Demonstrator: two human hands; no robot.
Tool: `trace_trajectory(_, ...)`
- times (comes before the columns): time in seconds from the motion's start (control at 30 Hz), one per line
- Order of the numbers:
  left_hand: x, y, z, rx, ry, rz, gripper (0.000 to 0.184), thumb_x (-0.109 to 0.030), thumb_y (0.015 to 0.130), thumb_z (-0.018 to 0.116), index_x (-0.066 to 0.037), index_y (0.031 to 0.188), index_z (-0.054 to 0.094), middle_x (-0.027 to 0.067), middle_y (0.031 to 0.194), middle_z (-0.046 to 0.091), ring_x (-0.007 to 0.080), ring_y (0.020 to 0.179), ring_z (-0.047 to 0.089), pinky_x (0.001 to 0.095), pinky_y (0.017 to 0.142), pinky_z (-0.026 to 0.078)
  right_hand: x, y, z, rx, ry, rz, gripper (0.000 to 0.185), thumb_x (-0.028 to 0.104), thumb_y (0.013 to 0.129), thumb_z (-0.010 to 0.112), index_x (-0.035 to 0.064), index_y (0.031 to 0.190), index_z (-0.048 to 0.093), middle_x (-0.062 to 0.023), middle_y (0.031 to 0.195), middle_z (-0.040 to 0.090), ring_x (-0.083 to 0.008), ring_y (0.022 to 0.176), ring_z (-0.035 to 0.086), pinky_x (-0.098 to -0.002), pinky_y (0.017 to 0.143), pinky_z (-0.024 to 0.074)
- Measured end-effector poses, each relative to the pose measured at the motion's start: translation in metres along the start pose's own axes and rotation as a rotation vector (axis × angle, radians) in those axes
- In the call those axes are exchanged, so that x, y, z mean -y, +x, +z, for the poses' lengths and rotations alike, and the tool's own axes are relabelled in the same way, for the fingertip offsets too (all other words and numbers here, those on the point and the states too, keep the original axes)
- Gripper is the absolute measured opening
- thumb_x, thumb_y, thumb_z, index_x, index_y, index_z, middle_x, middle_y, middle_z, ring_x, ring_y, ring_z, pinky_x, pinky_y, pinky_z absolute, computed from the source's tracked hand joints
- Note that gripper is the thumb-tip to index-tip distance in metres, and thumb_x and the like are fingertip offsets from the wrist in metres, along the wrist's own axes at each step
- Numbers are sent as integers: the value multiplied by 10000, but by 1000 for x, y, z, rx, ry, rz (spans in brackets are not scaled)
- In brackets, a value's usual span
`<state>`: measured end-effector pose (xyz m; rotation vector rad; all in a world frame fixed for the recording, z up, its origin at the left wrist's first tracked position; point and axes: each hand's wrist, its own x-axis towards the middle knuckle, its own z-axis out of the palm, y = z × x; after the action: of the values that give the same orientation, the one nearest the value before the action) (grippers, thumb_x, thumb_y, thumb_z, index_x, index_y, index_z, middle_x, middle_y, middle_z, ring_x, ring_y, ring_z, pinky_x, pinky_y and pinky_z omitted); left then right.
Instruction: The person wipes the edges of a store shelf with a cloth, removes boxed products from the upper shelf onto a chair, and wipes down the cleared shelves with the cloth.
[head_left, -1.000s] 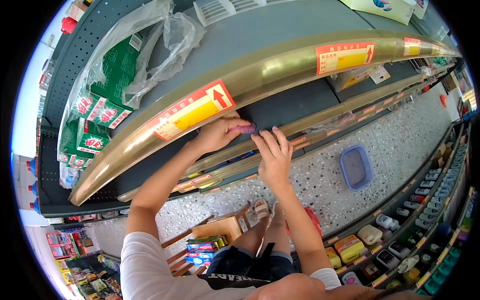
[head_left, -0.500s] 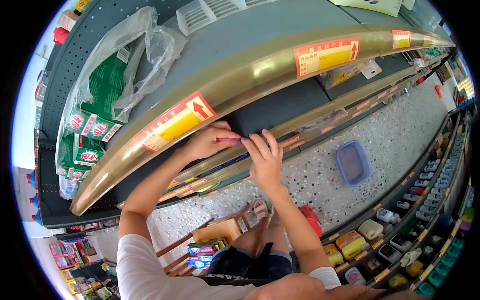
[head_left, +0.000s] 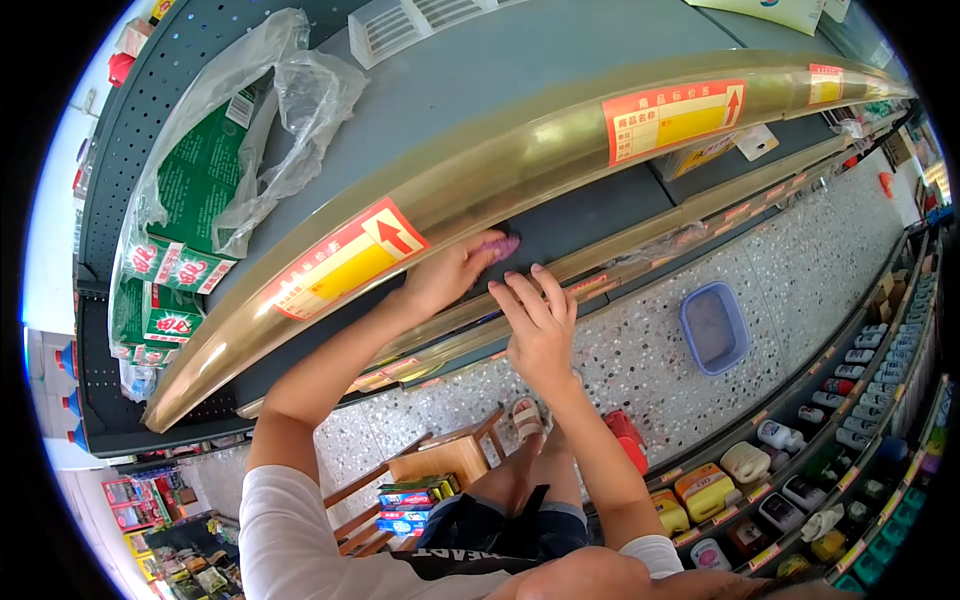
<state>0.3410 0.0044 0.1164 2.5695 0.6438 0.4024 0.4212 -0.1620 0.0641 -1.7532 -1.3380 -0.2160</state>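
My left hand (head_left: 448,272) reaches under the upper shelf's front rail and grips a small crumpled purple cloth (head_left: 502,247) over the dark lower shelf (head_left: 590,215). My right hand (head_left: 540,325) is at the gold front rail (head_left: 640,240) of that lower shelf, its fingers apart and nothing in it. A short gap separates its fingertips from the cloth. Above my left wrist, the upper shelf's curved gold rail (head_left: 520,170) carries red-and-yellow price labels (head_left: 352,258).
Green boxes (head_left: 205,180) in a clear plastic bag stand on the upper shelf at left, beside a white plastic basket (head_left: 420,25). A blue basin (head_left: 714,328) sits on the speckled floor. Near my legs is a wooden stool (head_left: 440,462); bottles (head_left: 775,435) line the shelves at right.
My left hand has moved right and deeper over the lower shelf with the cloth. The right hand has come away from the cloth and its fingers have spread.
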Motion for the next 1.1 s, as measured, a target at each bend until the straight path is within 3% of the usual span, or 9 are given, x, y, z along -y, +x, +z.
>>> trace_trajectory(0.17,42,24,14,-120,146,3,282,-289,937,682,-101,1142,727,121,819,689,265,702,668,378,682,519,-3,1,0,-4,0,-12,456,6,738,614,130,1171,683,-24,1253,602,-268,1275,483,-457,940,399)
trace_trajectory(0.2,46,33,6,-57,44,-121,291,-325,946,674,-94,1117,723,139,841,705,267,720,663,391,688,517,-4,0,1,-10,3,-15,456,9,738,613,131,1172,683,-23,1252,603,-266,1274,485,-456,937,401)
trace_trajectory(0.3,46,45,-8,-223,236,-6,278,-320,952,667,-87,1096,716,140,850,710,282,728,661,396,705,520,-5,0,2,-13,10,-24,459,15,737,607,134,1174,682,-21,1250,604,-262,1273,486,-456,931,406)
trace_trajectory(0.63,99,20,-40,-239,288,-217,268,-296,954,663,-79,1104,711,138,898,708,280,775,660,392,729,517,-8,2,1,-19,73,-6,491,-20,703,599,145,1152,707,-11,1241,625,-280,1235,509,-455,898,408)
trace_trajectory(1.03,108,31,-38,-248,293,-204,256,-267,956,659,-71,1114,705,135,956,705,276,832,660,387,759,513,-7,1,3,-56,88,-3,478,-47,698,591,127,1129,708,-21,1223,624,-288,1244,503,-453,905,407)
trace_trajectory(1.1,109,36,-35,-253,293,-179,254,-262,957,658,-69,1116,704,135,965,704,276,842,660,386,764,512,-6,2,2,-60,73,-4,426,8,734,603,119,1134,692,-25,1221,614,-276,1249,505,-452,908,420)
